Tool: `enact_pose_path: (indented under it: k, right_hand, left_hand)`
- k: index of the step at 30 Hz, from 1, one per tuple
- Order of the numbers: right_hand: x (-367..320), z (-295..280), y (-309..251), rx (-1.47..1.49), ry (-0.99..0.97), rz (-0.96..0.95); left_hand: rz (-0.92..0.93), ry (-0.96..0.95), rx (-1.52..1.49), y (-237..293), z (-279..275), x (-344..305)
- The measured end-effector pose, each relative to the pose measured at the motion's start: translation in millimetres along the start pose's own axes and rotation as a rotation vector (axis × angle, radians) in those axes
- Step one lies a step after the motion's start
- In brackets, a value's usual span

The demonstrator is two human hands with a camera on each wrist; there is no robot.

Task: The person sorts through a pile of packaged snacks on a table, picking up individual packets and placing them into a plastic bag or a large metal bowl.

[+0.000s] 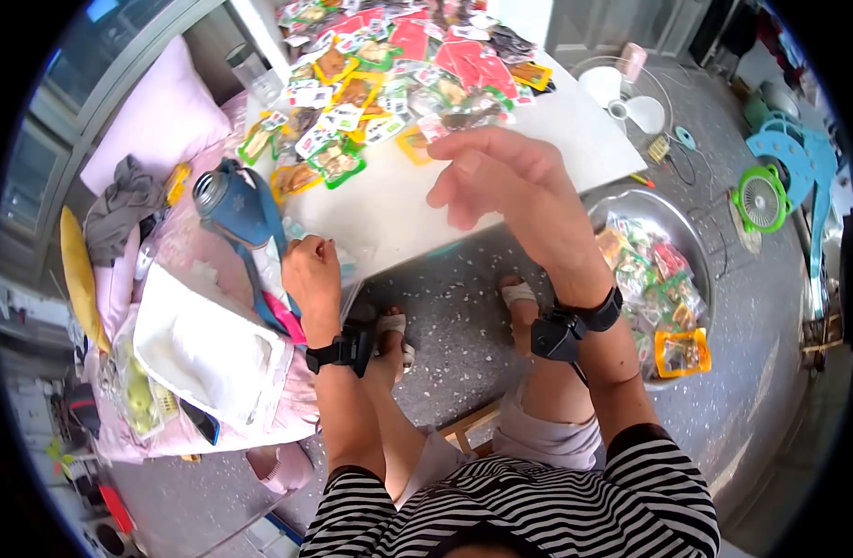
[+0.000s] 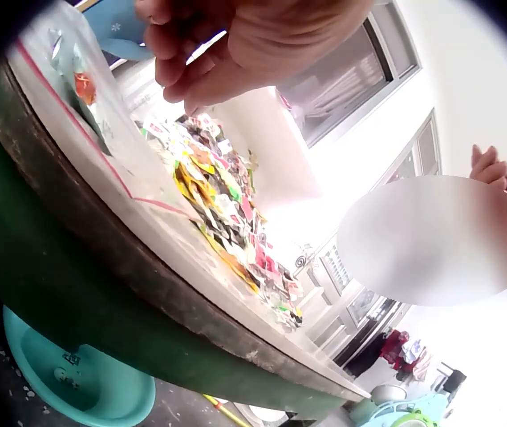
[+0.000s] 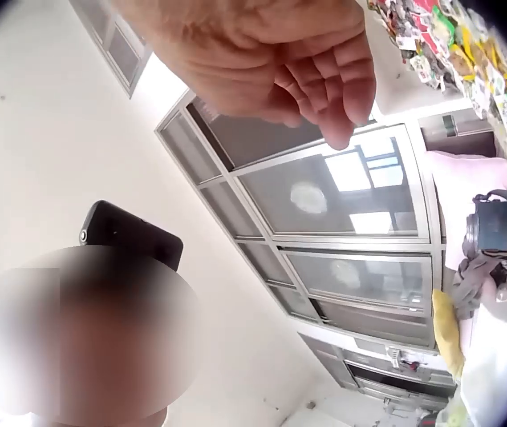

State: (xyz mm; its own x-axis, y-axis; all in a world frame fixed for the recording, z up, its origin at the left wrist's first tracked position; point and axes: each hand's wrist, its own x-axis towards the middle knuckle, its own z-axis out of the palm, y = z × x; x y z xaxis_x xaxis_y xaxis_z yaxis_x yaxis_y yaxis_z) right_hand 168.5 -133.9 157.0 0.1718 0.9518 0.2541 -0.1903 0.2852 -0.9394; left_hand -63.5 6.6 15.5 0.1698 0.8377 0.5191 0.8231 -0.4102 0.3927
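Note:
My left hand point(image 1: 312, 284) is at the table's near left edge, beside a blue bottle point(image 1: 233, 206) and a clear plastic bag point(image 1: 354, 262). In the left wrist view the left hand point(image 2: 262, 44) has loosely curled fingers with nothing seen between them, above the clear bag point(image 2: 115, 147). My right hand point(image 1: 524, 191) is raised over the white table point(image 1: 575, 139), fingers loosely bent and empty; the right wrist view shows the right hand point(image 3: 271, 62) the same way. Colourful small packets point(image 1: 357, 93) lie heaped across the table's far part.
A metal basin point(image 1: 707, 256) of packets stands on the floor to the right, near a green fan point(image 1: 761, 199) and a white fan point(image 1: 617, 109). At left, a white foam box point(image 1: 208, 349) and a pink pillow point(image 1: 157, 112) lie on a bed. A teal basin point(image 2: 80, 378) is below the table.

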Motion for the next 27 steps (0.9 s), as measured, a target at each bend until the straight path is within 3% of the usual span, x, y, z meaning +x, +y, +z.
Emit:
enact_pose_path:
  k: [3, 6, 9, 17, 21, 24, 27]
  right_hand:
    - [24.8, 0.8, 76.7, -0.003, -0.042, 0.171]
    - [30.6, -2.2, 138.4, -0.108, -0.033, 0.334]
    - [29.8, -5.9, 167.8, -0.227, -0.039, 0.401]
    - [31.4, -7.6, 178.4, -0.258, -0.049, 0.429]
    - [33.6, -9.2, 177.5, -0.317, -0.063, 0.402]
    - [33.5, -10.3, 177.2, -0.327, -0.055, 0.390]
    - [30.3, -12.9, 181.7, -0.292, -0.076, 0.410]
  left_hand:
    - [-0.073, 0.027, 0.003, -21.4, 1.1, 0.6]
    - [-0.180, -0.237, -0.060, -18.7, -11.3, 3.6]
    - [-0.052, -0.271, 0.087, -13.4, -5.7, -2.8]
    - [-0.058, -0.167, 0.031, -7.5, -2.8, -5.7]
    - [-0.101, -0.047, -0.098, -6.1, -53.7, -1.8]
    - [-0.206, 0.052, 0.024, -42.4, -97.2, -4.8]
    - [-0.308, 0.034, 0.298, -92.0, -131.4, -30.0]
